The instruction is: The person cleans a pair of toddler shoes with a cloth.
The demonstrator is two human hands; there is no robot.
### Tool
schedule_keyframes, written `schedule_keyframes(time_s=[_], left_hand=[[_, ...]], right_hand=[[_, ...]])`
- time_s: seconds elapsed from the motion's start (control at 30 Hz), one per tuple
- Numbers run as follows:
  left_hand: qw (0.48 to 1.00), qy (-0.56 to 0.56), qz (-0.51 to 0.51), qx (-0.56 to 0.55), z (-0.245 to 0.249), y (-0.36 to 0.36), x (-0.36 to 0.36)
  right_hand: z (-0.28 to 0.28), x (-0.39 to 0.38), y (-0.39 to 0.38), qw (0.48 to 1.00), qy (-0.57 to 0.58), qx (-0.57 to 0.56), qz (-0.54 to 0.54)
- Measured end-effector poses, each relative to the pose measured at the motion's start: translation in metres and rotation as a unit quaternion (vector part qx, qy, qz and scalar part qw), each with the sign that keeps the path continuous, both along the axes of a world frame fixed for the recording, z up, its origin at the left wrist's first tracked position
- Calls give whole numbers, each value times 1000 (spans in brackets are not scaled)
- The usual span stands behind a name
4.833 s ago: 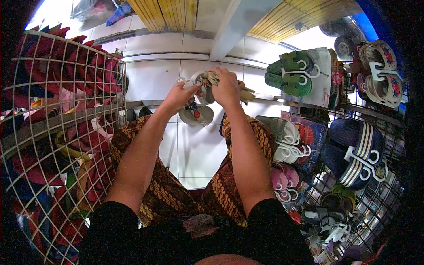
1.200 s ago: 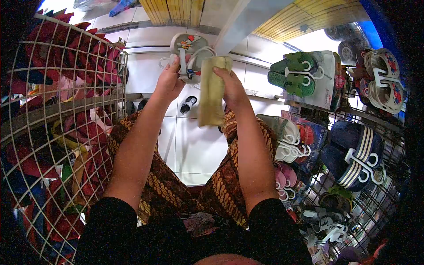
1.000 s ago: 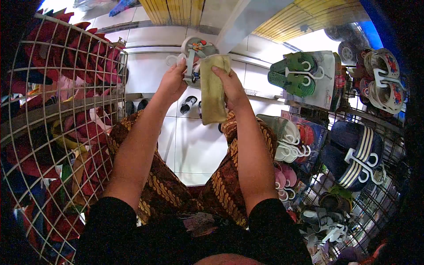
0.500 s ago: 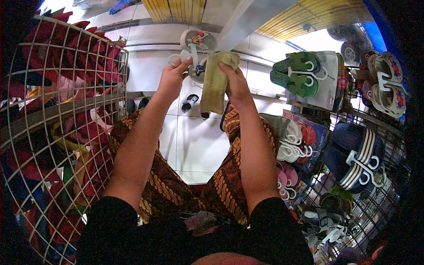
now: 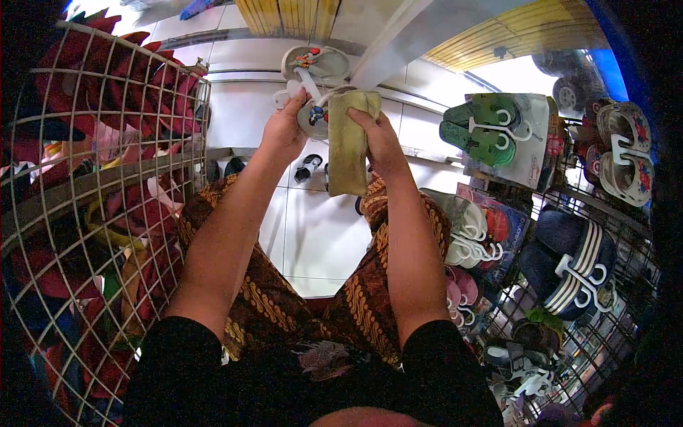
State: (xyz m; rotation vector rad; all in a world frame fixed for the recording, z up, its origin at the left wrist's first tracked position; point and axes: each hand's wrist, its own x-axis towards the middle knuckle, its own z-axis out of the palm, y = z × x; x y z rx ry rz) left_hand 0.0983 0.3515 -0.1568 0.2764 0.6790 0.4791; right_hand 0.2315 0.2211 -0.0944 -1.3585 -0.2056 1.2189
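In front of me, my left hand [image 5: 286, 129] is closed on a pair of pale grey children's sandals [image 5: 330, 65] joined by a white plastic hanger. Small red and blue figures decorate their straps. My right hand [image 5: 380, 142] grips a folded yellow-green cloth [image 5: 346, 158], thumb on top, and the cloth hangs down toward my knees. Its upper edge overlaps part of the lower sandal, hiding that side. The right fingers are mostly behind the cloth.
A wire rack [image 5: 107, 171] with red and pink footwear stands at my left. On the right hang green sandals [image 5: 491, 128], navy striped slippers [image 5: 562, 249] and clear sandals [image 5: 626, 156] on another wire rack. A dark shoe [image 5: 309, 168] lies on the white tile floor [image 5: 306, 242].
The cloth has shifted slightly down and now hangs straighter beside the sandals. The sandals have turned a little, with the upper one showing more of its sole.
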Motion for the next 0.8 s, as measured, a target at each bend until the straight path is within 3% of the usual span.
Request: schedule_keyframes(time_s=[0.1,0.27,0.33,0.47,0.63,0.7,0.77,0.8], left_hand=[[999,36,7,38,6,-4,1],[995,56,15,78,21,-9,1],[984,122,17,127,18,-12,-2],[991,126,24,46,20,-12,-5],[969,78,-4,234,3,-23,-14],[980,66,17,185,6,-25,-15],[997,65,39,11,20,-23,-12],[997,65,39,11,21,-24,-12]], right_hand=[[1,5,-2,997,-17,-68,23],[4,-1,-4,1000,12,-7,-13],[4,-4,-5,999,12,8,-36],[3,-6,-11,1000,-15,10,-22],[2,-12,-19,998,-44,36,8],[3,-14,-20,998,-2,46,-38],[5,-18,-20,997,-1,51,-62],[7,-19,-20,996,-1,54,-74]])
